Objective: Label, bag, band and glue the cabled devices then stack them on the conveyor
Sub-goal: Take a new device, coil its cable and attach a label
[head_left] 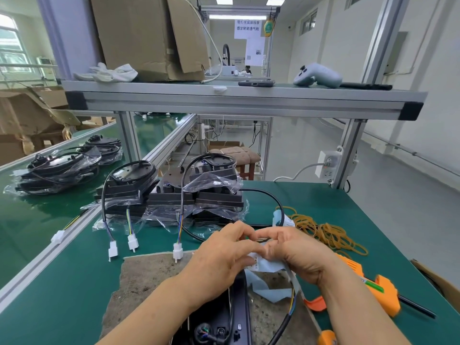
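Note:
A black cabled device lies on a worn mat right below me. Above it my left hand and my right hand meet, fingers curled, pinching a white label on blue backing paper at the device's black cable. Stacks of devices in clear bags stand behind my hands, white plugs hanging toward me. Bagged devices rest on the green conveyor at left.
A heap of tan rubber bands lies right of my hands. An orange glue gun rests at the right front. An aluminium rail separates table and conveyor. The overhead shelf carries a cardboard box, gloves and a grey controller.

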A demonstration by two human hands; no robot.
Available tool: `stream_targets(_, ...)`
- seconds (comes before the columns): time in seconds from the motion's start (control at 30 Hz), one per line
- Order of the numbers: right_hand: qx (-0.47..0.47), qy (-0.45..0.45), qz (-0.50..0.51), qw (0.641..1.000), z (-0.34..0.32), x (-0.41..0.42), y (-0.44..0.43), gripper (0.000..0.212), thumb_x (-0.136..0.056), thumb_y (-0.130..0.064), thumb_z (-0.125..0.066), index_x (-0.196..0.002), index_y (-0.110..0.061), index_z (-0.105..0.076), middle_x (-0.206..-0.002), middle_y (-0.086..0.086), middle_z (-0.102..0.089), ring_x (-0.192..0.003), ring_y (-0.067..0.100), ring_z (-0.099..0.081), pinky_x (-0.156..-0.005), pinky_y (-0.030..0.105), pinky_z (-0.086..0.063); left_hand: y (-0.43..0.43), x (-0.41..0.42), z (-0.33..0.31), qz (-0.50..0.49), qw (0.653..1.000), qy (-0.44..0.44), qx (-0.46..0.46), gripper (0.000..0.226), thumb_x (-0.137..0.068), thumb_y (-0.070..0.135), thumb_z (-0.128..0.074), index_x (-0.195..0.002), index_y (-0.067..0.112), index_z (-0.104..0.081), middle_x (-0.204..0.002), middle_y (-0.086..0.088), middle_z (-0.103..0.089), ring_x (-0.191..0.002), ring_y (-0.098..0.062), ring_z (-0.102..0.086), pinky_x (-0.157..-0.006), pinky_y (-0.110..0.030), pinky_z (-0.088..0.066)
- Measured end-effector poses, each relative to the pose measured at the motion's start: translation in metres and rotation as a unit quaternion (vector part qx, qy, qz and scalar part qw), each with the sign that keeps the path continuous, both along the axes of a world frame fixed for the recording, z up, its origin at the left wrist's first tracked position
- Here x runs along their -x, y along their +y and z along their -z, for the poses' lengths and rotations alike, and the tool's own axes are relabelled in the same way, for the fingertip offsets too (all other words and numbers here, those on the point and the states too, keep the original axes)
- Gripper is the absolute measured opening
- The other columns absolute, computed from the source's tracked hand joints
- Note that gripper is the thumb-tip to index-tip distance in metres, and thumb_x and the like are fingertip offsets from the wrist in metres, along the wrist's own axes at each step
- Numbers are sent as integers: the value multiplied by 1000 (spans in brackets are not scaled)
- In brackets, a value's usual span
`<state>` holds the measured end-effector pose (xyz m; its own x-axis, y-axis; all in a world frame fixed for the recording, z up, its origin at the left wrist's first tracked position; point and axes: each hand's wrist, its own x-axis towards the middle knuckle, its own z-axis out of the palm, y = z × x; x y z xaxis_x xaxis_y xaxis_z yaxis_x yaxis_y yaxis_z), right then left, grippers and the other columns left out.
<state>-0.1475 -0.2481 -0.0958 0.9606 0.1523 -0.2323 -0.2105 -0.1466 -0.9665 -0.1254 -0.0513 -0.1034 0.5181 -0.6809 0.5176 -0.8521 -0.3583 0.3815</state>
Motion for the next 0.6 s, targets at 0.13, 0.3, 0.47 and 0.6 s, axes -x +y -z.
stream_targets(0.13,-37,7,-25,999,3,-3,-3,47,-90,15,-54,-133,-2,-56,-101,23,-74,-100,35,-68,-98,44,-51,2,-2,2,5,1000,1,-2,14,-89,12,-66,-102,14,-71,-112,4,-54,-94,-6,-51,-78,-36,-48)
stream_targets(0.3,-29,8,-67,997,2,-3,-7,57,-78,9,-61,-131,-10,-60,-91,13,-72,-79,16,-65,-76,24,-50,3,-4,7,-7,1000,13,-10,7,-89,11,-66,-96,14,-65,-113,7,-52,-98,-14,-54,-80,-41,-48)
stream_targets(0.47,-8,6,-59,998,2,-5,-8,54,-83,20,-58,-132,-2,-58,-84,11,-68,-73,13,-65,-84,30,-48,2,-5,8,13,1000,15,0,22,-91,11,-65,-111,17,-69,-114,7,-54,-99,-7,-52,-83,-32,-47)
stream_targets(0.6,-28,28,-53,998,1,-4,-8,60,-83,22,-56,-139,1,-49,-81,11,-67,-69,10,-66,-82,28,-48,2,-6,9,16,1000,19,6,20,-91,11,-65,-109,17,-69,-114,7,-53,-102,-6,-52,-86,-31,-47)
